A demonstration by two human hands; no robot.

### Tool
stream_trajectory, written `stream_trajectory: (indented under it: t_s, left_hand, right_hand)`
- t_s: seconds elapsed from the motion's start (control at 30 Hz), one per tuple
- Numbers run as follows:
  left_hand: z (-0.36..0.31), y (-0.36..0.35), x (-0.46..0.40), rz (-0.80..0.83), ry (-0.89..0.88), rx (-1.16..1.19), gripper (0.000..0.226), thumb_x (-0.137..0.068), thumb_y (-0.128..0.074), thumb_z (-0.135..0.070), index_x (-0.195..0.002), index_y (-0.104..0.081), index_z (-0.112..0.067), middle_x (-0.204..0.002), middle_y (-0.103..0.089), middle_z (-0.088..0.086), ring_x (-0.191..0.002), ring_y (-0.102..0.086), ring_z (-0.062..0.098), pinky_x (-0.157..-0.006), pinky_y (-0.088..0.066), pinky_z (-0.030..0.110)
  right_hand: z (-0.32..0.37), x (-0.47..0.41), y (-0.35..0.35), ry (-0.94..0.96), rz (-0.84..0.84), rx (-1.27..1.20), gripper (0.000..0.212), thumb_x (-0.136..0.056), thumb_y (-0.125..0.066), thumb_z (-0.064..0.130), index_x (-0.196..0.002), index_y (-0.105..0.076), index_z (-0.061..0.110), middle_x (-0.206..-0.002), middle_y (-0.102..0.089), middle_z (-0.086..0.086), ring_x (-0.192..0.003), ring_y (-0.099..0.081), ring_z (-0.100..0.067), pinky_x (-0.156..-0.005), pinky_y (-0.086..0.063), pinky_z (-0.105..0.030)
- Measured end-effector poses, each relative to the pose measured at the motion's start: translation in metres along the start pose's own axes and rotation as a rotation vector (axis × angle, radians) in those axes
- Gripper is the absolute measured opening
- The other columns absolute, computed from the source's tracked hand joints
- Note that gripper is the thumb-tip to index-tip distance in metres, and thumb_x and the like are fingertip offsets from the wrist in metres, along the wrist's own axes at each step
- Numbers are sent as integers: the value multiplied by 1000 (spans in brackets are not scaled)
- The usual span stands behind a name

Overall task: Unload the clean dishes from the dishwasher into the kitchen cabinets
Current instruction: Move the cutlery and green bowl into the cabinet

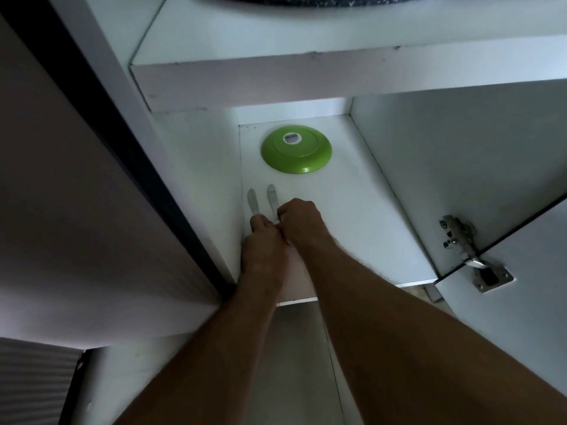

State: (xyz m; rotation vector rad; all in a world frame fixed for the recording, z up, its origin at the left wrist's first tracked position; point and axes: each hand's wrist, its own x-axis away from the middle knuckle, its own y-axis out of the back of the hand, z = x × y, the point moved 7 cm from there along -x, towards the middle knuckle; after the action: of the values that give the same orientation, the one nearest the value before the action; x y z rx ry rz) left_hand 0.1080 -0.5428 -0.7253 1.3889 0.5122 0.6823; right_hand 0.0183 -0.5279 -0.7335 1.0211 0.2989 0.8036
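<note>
Hands [280,228] curled round two utensils [262,202]

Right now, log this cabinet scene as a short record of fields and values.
place: lower cabinet shelf, door open
plate: green plate upside down near the back, sticker on its base
cutlery: two metal utensil handles, left one, right one, lying side by side in front of the plate
left hand: on the left utensil
right hand: fingers curled on the right utensil
hardware: hinge on the right wall
</note>
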Motion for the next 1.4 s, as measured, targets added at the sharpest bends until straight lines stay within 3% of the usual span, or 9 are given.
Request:
stream_trajectory:
  t_s: [0.27,0.57,0.63,0.73,0.9,1.03,1.2,1.3,1.4]
  left_hand:
    - [0,-15,-6,39,-12,5,32,-103,-32,-9,-129,-43,7,-119,-47,20,-97,-57,22,-70,-48,29]
    - [3,16,-5,-285,-2,162,47,-93,-46,-20,-134,-53,1,-116,-61,15,-88,-61,26,-63,-52,31]
    - [2,13,-3,-328,-42,127,48,-97,-33,-15,-139,-46,3,-131,-54,26,-110,-58,38,-87,-52,40]
    - [-2,14,7,-251,-166,32,54,-101,-5,-11,-151,-11,8,-156,-12,33,-145,-14,46,-121,-11,48]
    - [-3,122,72,-226,-178,349,52,-97,-42,-9,-146,-35,5,-145,-45,25,-129,-50,39,-97,-50,49]
    - [10,217,133,-257,-233,429,50,-89,-31,-6,-132,-56,0,-113,-69,20,-90,-71,38,-66,-60,45]
    - [16,323,195,2,-292,268,44,-95,-61,-16,-138,-55,-15,-89,-75,10,-75,-71,32,-67,-55,36]
    - [21,402,225,6,-287,341,62,-95,-58,-9,-151,-34,-19,-118,-71,0,-94,-71,29,-82,-54,35]
    - [30,473,251,-75,-327,454,77,-76,-66,9,-147,-42,-10,-115,-71,6,-95,-70,30,-77,-56,35]
  right_hand:
    - [2,4,2,-1,-19,-55,17,-84,-71,20,-98,-75,12,-100,-72,-6,-94,-66,-23,-80,-51,-30]
    - [-1,14,31,-60,-134,-47,34,-97,-57,35,-122,-63,13,-123,-64,-12,-116,-59,-31,-92,-46,-36]
    - [6,26,43,-52,-181,-26,35,-99,-54,34,-126,-59,13,-124,-60,-13,-118,-56,-32,-95,-43,-37]
    - [15,56,68,-7,-197,-8,35,-97,-57,30,-126,-57,11,-123,-58,-13,-116,-54,-33,-94,-41,-38]
    - [11,132,145,-69,-161,6,36,-99,-54,27,-131,-53,10,-131,-53,-11,-120,-49,-31,-92,-42,-39]
    - [22,200,218,-131,-127,7,37,-99,-53,24,-134,-50,10,-133,-52,-11,-122,-49,-29,-94,-42,-36]
    - [57,273,314,-203,-88,-12,40,-100,-52,27,-136,-47,13,-135,-49,-8,-127,-46,-28,-92,-45,-40]
    - [88,313,378,-231,-59,7,41,-101,-49,29,-140,-45,16,-141,-45,-6,-132,-41,-27,-94,-46,-41]
    - [112,350,438,-278,-61,-24,42,-101,-49,30,-141,-44,19,-145,-42,-3,-133,-41,-25,-98,-44,-39]
